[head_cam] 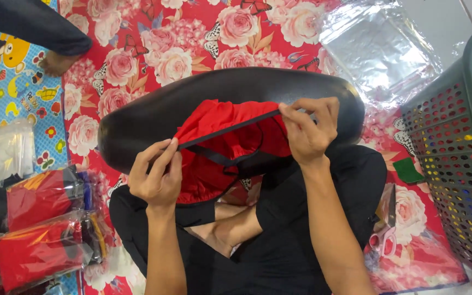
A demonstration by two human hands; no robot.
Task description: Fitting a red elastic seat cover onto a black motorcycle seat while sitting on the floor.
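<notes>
A red garment [219, 147] with a black waistband lies over a long black padded board [154, 112] that rests across my lap. My left hand [157, 175] pinches the waistband at its left end. My right hand [307, 128] pinches the same band at its right end, and the band is stretched taut between the two hands. I sit cross-legged in black clothes on a red floral mat [192, 38].
Packed red garments in clear bags [42, 229] are stacked at the left. A clear plastic bag [378, 49] lies at the top right. A grey-green perforated basket [454, 147] stands at the right. Another person's foot [55, 63] rests on the mat at the top left.
</notes>
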